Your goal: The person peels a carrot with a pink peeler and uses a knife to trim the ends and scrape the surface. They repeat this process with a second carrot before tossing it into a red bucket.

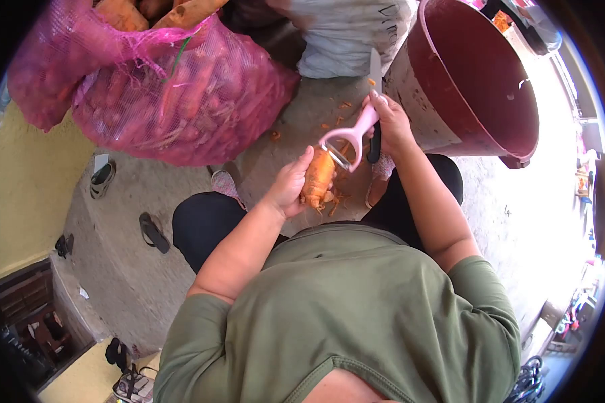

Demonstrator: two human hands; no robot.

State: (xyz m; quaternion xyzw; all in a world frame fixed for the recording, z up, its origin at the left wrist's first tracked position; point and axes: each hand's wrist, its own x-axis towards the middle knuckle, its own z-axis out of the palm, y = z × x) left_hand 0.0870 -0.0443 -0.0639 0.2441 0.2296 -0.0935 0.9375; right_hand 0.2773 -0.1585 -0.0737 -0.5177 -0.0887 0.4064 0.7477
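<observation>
My left hand [290, 184] is wrapped around a thick orange carrot [318, 180], held upright between my knees. In my right hand [391, 122] is a pink peeler [360, 127], its metal blade at the carrot's upper end. The same hand also grips a knife [375, 66], with the blade pointing away from me and the black handle showing below the fingers. Orange peelings [334, 205] lie on the floor beneath the carrot.
A pink mesh sack [181, 101] full of carrots sits ahead on the left. Beyond my hands stands a white sack [348, 40]. The large dark red bucket [444, 87] is close by my right arm. Loose sandals [154, 233] lie on the concrete floor [131, 269] to the left.
</observation>
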